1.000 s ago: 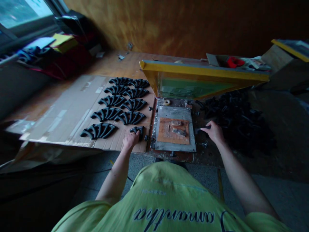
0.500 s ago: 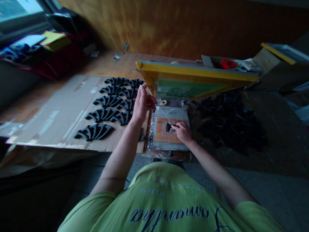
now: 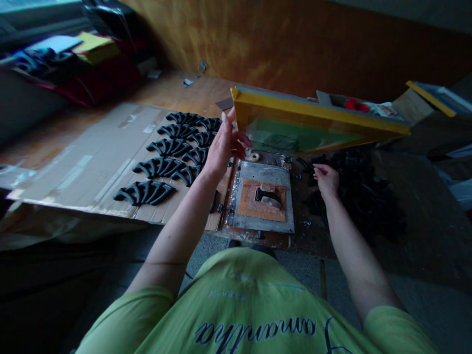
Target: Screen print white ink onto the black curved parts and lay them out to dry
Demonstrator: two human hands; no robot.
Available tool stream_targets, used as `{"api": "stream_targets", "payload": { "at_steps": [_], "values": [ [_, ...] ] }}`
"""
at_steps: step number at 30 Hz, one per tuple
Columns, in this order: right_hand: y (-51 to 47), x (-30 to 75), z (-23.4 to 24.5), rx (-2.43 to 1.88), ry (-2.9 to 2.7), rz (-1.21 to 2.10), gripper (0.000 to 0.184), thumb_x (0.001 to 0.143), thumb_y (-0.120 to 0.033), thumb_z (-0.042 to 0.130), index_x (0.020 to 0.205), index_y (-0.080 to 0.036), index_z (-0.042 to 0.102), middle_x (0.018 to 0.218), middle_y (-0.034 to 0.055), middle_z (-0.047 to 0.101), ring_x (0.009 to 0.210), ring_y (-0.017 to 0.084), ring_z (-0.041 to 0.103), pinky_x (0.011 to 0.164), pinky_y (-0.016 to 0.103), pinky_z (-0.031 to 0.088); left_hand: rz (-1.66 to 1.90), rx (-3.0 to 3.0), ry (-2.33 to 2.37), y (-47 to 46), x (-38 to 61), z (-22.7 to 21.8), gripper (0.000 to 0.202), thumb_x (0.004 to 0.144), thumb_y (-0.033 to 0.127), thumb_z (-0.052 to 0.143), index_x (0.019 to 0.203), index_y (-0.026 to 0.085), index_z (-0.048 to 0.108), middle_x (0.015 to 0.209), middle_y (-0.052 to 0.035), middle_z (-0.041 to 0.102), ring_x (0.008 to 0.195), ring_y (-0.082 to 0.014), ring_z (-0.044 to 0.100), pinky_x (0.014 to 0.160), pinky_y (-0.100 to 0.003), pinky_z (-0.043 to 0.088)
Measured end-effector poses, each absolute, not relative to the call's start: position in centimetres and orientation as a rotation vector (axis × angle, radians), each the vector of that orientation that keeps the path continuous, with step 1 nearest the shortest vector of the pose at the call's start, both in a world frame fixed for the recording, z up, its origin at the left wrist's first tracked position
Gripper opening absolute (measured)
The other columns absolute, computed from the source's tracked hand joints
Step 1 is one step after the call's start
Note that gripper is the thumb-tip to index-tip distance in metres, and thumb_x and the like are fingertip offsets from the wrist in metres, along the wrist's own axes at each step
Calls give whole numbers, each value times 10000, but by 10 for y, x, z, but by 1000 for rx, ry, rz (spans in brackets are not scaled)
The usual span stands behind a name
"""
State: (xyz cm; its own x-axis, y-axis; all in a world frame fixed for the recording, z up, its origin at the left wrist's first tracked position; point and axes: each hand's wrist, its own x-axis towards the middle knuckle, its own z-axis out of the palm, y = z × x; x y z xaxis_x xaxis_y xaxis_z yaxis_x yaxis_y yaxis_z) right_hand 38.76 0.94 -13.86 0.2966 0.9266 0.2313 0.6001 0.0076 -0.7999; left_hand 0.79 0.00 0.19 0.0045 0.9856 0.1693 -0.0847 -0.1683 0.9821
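My left hand (image 3: 225, 145) is raised with its fingers spread, against the left end of a yellow-framed green printing screen (image 3: 302, 132), which tilts up above the press. A black curved moulded part (image 3: 266, 194) lies on an orange pad (image 3: 256, 209) fixed to a metal plate (image 3: 263, 170), under the screen's near side. My right hand (image 3: 326, 179) hangs just above a heap of similar black parts (image 3: 356, 206), with nothing visible in its loosely curled fingers. Several more black parts (image 3: 158, 166) lie in two rows on a cardboard sheet (image 3: 84, 157) to my left.
A small tape roll (image 3: 254, 156) sits on the press bed behind the plate. A box with a red object (image 3: 354, 104) stands behind the screen. Cardboard covers a wooden table, with a wall behind it and cloth and papers at the far left.
The black part now lies on the pad, and my right hand has moved back to the heap. My left hand has risen to the screen's end, and the screen is tilted differently.
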Motion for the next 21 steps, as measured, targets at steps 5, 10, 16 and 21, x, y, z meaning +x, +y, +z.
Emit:
{"api": "stream_targets", "payload": {
  "at_steps": [5, 10, 16, 21],
  "values": [
    [6, 373, -126, -1661, -1304, 534, 314, 806, -401, 587, 975, -166, 706, 829, 66, 699, 631, 145, 611, 581, 287, 520, 1299, 1271, 1032, 3, 7, 11, 734, 962, 670, 168, 1288, 139, 557, 738, -64, 658, 478, -92, 545, 504, -211, 455],
    [4, 367, -106, -1591, -1336, 541, 298, 811, -419, 593, 970, -189, 697, 862, 77, 691, 739, 202, 639, 663, 367, 556, 1136, 1155, 1080, -46, -15, -36, 674, 899, 689, 409, 1167, 136, 685, 782, -70, 687, 574, -112, 585, 502, -204, 449],
    [8, 296, -91, -1490, -1931, 242, 596, 743, -348, 755, 1301, -219, 587, 1323, 126, 553, 1103, 279, 574, 946, 466, 497, 957, 980, 1264, -88, -19, -136, 793, 786, 518, 690, 1474, 193, 467, 834, -24, 699, 604, -115, 584, 525, -194, 423],
    [5, 245, -103, -1582, -2371, 97, 351, 790, -295, 743, 1109, -179, 650, 1112, 143, 648, 1076, 314, 546, 937, 460, 452, 897, 1035, 1468, -86, -17, -181, 821, 803, 399, 698, 1532, 222, 364, 842, -24, 714, 671, -156, 635, 599, -231, 470]
  ]
}}
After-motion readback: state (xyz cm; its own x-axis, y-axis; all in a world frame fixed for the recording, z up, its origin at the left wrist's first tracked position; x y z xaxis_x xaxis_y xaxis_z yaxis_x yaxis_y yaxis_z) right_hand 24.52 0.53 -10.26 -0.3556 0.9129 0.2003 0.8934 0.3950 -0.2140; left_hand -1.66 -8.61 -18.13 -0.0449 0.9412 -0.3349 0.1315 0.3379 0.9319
